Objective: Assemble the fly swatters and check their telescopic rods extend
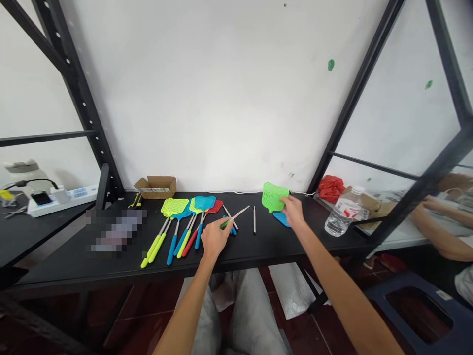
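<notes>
My left hand (215,238) is closed round a green handle (225,223), from which a thin metal rod (241,212) points up and right. In my right hand (293,211) is a green fly swatter head (274,196), gripped at its right edge and held above the table, apart from the rod. A blue swatter head (282,219) lies partly under my right hand. Between my hands a loose metal rod (254,220) lies on the table. To the left, several fly swatters (188,222) in yellow, blue and red lie side by side, heads away from me.
The black table (121,266) stands against a white wall. An open cardboard box (157,187) is at the back left, a large plastic bottle (343,212) at the right. Black metal posts (354,88) flank the table. Another person's arm (436,227) shows at far right, near a blue stool (421,310).
</notes>
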The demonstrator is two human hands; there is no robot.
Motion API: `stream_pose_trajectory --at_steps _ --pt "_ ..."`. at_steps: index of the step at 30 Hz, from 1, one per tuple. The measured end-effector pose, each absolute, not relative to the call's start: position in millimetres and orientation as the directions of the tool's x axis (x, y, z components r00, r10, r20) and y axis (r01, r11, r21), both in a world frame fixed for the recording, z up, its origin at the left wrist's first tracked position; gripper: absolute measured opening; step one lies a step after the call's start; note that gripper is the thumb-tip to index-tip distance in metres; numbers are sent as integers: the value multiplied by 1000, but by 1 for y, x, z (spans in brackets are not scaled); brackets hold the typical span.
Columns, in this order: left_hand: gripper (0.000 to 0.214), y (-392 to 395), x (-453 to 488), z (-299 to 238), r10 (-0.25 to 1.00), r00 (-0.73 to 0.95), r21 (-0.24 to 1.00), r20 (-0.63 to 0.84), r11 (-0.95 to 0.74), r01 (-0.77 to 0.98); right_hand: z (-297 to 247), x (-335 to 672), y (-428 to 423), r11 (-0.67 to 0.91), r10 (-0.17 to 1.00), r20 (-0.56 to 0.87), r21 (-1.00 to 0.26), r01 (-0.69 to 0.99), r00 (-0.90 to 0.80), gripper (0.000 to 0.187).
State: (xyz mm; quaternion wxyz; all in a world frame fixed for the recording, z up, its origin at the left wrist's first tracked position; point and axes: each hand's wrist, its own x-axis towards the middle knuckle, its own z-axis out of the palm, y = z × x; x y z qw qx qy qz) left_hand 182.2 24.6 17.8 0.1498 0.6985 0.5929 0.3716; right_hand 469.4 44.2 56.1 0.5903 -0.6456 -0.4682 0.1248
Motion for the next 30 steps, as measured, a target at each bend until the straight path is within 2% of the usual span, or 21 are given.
stream_pose_trajectory --at_steps 1,2,3,5,12,19,30 --pt "36 24 182 18 941 21 649 337 -248 719 42 459 45 211 789 302 -951 226 534 19" --pt "36 23 183 18 942 18 649 334 -244 721 28 449 46 252 829 213 -968 -5 518 20" --pt "35 23 183 18 943 11 650 333 -238 722 14 440 47 261 853 147 -951 -167 501 22" --pt "34 24 183 18 942 -3 651 336 -231 723 -8 427 48 271 876 96 -909 -318 472 26" --pt "33 25 185 18 941 1 634 340 -230 739 -18 419 48 314 852 98 -882 -352 515 34" --pt "29 19 187 23 940 107 579 325 -287 763 -13 414 45 331 853 143 -892 -309 501 40" --pt "31 24 186 16 933 103 567 345 -294 769 -19 417 48 343 859 183 -899 -273 478 41"
